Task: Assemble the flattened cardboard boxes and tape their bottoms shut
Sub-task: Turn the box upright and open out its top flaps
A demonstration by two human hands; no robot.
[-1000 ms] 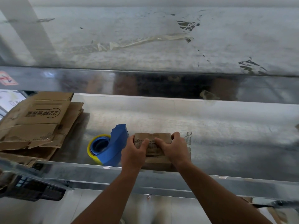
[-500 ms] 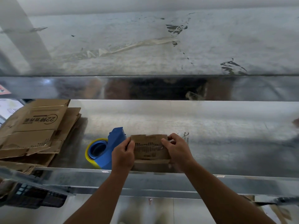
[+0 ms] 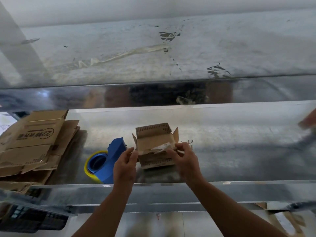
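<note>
Two hands work the small cardboard box (image 3: 153, 146): left hand (image 3: 125, 165) pinches its 9 o'clock flap, right hand (image 3: 186, 161) pinches the 3 o'clock flap; tape dispenser (image 3: 106, 162) sits beyond at 9.

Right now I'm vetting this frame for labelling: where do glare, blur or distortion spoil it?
Head view: glare washes the rear edge of the metal shelf; head view: the wide lens bows its long edges; head view: a brown shape at the right edge is smeared; head view: the box, left hand and right hand look sharp.
</note>
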